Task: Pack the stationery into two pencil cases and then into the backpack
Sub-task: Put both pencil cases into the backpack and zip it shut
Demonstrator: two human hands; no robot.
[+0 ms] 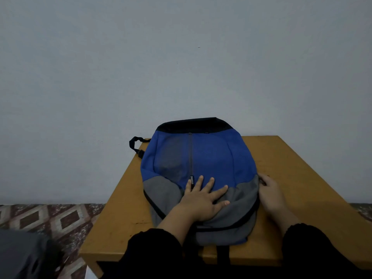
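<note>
A blue and grey backpack [209, 158] with a black top lies flat on the wooden table [298, 170], its front face up and its centre zip closed. My left hand [201, 202] presses flat on the grey lower part with fingers spread. At the bag's right edge, my right hand [270, 193] has its fingertips curled onto something small and dark at the seam; what it pinches is too small to tell. No pencil cases or stationery are visible.
A plain grey wall stands right behind the table. A black strap loop [135, 144] hangs off the table's far left corner. Patterned floor tiles [50, 218] lie to the left, with a dark grey object [22, 256] at the lower left.
</note>
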